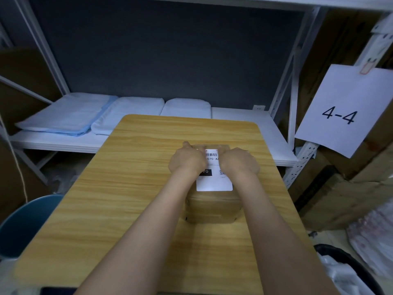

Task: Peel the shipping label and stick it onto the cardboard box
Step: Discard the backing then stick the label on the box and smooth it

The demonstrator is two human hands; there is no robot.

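On the cardboard box (213,207), both hands, left (187,159) and right (239,161), palms-down, flat upon the shipping label (214,184).

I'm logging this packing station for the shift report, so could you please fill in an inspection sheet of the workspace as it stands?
Surface: wooden table, bare apart from the box.
Job's things: shipping label lies on top of the cardboard box.
Clutter: nothing seen on the table.
Grippers: left hand and right hand press flat on the label's far part.
Cables: thin cord at far left.
Surroundings: shelf with folded cloths; sign reading 4-4; blue bin.
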